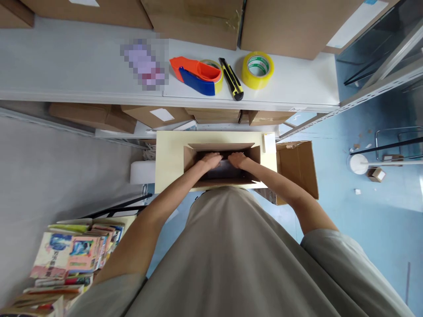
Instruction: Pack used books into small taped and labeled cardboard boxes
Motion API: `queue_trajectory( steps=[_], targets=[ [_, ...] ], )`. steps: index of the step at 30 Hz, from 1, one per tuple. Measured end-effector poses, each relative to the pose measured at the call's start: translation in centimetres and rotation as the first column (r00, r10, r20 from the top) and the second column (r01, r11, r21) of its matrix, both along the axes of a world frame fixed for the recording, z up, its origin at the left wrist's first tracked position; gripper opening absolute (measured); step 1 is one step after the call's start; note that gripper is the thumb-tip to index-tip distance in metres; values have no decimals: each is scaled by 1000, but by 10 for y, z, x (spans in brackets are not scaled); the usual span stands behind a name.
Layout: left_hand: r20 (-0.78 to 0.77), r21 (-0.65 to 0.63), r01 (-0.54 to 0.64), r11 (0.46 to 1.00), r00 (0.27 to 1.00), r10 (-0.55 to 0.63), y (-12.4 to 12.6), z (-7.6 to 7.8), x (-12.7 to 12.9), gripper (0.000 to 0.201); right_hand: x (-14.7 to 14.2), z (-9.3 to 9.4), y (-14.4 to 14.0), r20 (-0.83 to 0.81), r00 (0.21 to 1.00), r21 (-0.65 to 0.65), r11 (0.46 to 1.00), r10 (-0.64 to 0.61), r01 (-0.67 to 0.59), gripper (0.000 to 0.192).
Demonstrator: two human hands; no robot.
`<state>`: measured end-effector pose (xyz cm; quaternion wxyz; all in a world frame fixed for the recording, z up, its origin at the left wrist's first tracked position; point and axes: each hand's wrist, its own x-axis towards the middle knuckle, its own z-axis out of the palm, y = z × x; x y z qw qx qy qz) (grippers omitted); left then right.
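Observation:
An open cardboard box (216, 181) stands on a pale yellow table (169, 163) right in front of my body, its flaps spread. Both hands reach into its mouth. My left hand (211, 161) is at the left of the opening, fingers curled down and partly out of sight. A short gap away, my right hand (237, 160) has its fingers bent the same way. They meet the far edge of a dark grey, flat-looking item (226, 171) inside; its kind is unclear in the shadow.
On the shelf (297, 83) beyond lie an orange-and-blue tape dispenser (198, 77), a box cutter (231, 79) and a yellow tape roll (257, 70). Cardboard boxes (198, 22) line its back. Another open carton (295, 169) is at right; books (82, 253) are stacked lower left.

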<state>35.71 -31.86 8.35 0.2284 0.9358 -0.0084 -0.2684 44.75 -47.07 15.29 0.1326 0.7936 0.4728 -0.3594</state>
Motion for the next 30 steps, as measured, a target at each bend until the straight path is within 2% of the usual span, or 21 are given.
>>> queue_trajectory(
  steps=[3, 5, 6, 7, 9, 10, 11, 12, 13, 14, 15, 18, 21, 23, 25, 28, 30],
  targets=[
    [-17, 19, -27, 999, 999, 27, 3, 16, -23, 56, -3, 17, -21, 17, 1000, 28, 999, -25, 25, 35],
    [78, -29, -88, 996, 993, 90, 10, 35, -52, 59, -4, 34, -51, 20, 999, 180, 983, -44, 40, 43],
    [175, -79, -148, 986, 972, 160, 15, 47, -69, 56, -5, 43, -70, -2, 996, 354, 932, -89, 84, 45],
    [280, -125, -217, 968, 928, 245, 21, 58, -88, 51, -5, 51, -90, -34, 989, 507, 850, -143, 141, 44],
    [462, -197, -395, 897, 770, 440, 35, 79, -125, 45, -2, 64, -132, -52, 936, 695, 660, -348, 285, 42],
    [508, -222, -501, 837, 673, 538, 43, 87, -142, 44, 0, 67, -152, -54, 884, 733, 583, -464, 351, 42],
    [518, -245, -591, 769, 591, 619, 51, 92, -157, 41, 3, 68, -169, -77, 842, 735, 540, -534, 409, 41],
    [504, -267, -650, 712, 535, 678, 58, 94, -170, 39, 5, 67, -183, -130, 816, 711, 521, -563, 472, 40],
    [477, -280, -676, 681, 518, 710, 63, 93, -179, 37, 7, 63, -194, -195, 800, 671, 517, -567, 531, 40],
    [441, -290, -676, 677, 534, 722, 67, 91, -186, 35, 8, 59, -200, -266, 792, 626, 527, -549, 576, 42],
    [402, -299, -653, 696, 575, 712, 68, 88, -189, 34, 8, 53, -203, -333, 786, 584, 541, -520, 605, 44],
    [312, -305, -552, 776, 712, 629, 63, 76, -187, 37, 2, 38, -193, -414, 794, 526, 595, -444, 607, 50],
    [283, -283, -518, 807, 759, 586, 51, 71, -175, 44, -6, 28, -169, -338, 854, 476, 711, -396, 518, 51],
    [270, -298, -498, 814, 774, 572, 42, 70, -166, 48, -10, 24, -153, -252, 902, 420, 800, -351, 429, 56],
    [244, -326, -467, 822, 798, 551, 36, 69, -159, 52, -12, 22, -141, -173, 936, 366, 863, -305, 349, 60],
    [177, -332, -409, 850, 858, 482, 32, 67, -152, 49, -11, 20, -133, -112, 960, 293, 914, -258, 280, 63],
    [129, -338, -369, 866, 893, 431, 34, 65, -152, 50, -8, 21, -136, -122, 962, 271, 924, -244, 269, 64]
  ],
)
